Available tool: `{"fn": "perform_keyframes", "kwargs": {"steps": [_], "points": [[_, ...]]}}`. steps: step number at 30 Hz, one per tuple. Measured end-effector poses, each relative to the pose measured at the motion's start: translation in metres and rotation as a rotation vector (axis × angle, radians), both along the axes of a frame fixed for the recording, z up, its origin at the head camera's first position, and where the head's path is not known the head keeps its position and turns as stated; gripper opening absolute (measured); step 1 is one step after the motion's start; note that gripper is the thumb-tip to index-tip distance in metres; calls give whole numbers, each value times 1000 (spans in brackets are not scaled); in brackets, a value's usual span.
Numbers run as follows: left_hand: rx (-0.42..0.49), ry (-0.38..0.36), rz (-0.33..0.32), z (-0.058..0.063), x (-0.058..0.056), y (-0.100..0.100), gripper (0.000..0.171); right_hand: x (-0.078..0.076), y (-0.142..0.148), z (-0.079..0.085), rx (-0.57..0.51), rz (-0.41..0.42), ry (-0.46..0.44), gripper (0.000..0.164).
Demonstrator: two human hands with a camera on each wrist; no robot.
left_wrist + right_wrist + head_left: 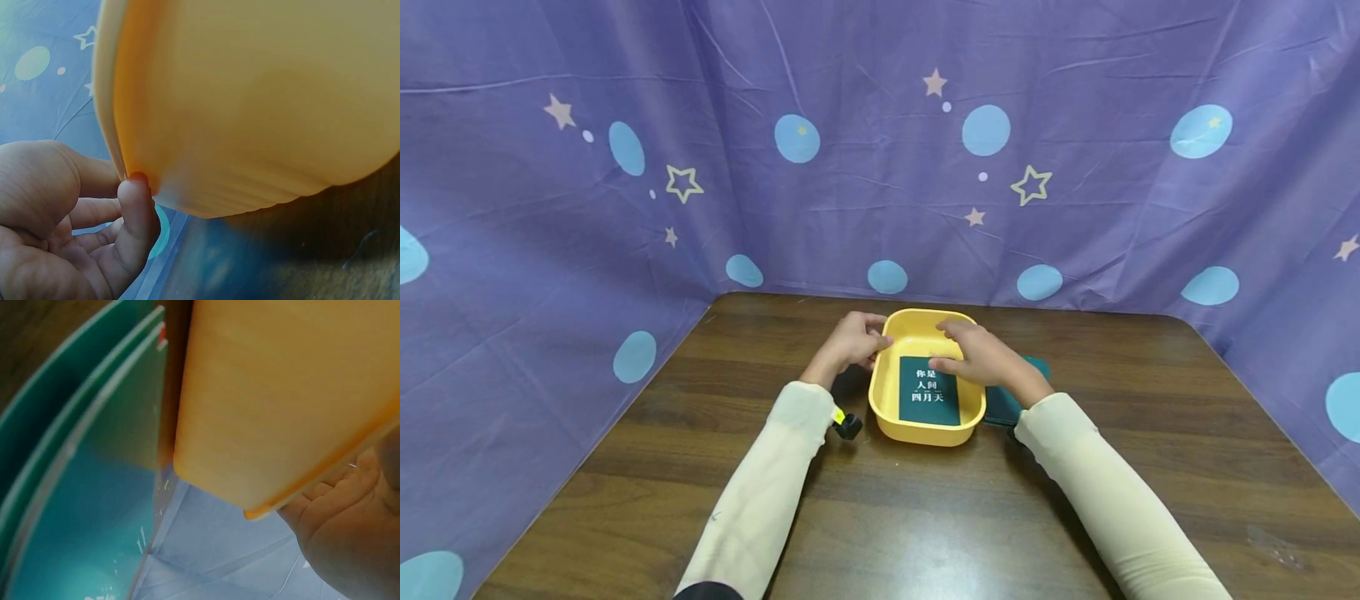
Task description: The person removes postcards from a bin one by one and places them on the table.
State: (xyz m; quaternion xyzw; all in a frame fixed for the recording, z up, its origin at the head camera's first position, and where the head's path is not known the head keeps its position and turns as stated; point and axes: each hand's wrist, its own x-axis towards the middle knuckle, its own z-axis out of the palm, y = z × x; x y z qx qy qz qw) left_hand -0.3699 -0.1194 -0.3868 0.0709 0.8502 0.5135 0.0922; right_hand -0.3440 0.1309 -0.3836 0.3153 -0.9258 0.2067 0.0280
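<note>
A yellow plastic basin stands on the wooden table, its long side pointing away from me. Inside it lies a dark green booklet with white Chinese characters on the cover. My left hand pinches the basin's left rim between thumb and finger; the left wrist view shows the fingertips right at the edge of the wall. Over the basin's right side reaches my right hand, its fingers extended and nothing held. In the right wrist view that hand is partly hidden behind the rim.
Several more green booklets lie stacked just right of the basin, partly under my right forearm. A small black device hangs at my left wrist. Behind the wooden table hangs a purple curtain with stars and dots.
</note>
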Motion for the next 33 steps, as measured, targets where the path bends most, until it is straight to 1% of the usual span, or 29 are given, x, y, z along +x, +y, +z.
{"fn": "perform_keyframes", "kwargs": {"steps": [6,10,14,20,25,33], "points": [[-4,-10,5,1,1,1,49,4,-5,-2,97,-18,-73,78],[-6,-9,2,2,1,1,48,6,-7,-3,205,6,-91,85],[2,-16,0,2,1,1,49,7,-9,-4,296,22,-75,92],[6,-6,14,3,0,2,49,8,-11,-3,357,4,-80,100],[11,-10,8,3,1,1,48,8,-13,-2,399,-1,-85,105],[15,-18,10,3,2,1,49,7,-16,-6,490,-11,-50,112]]}}
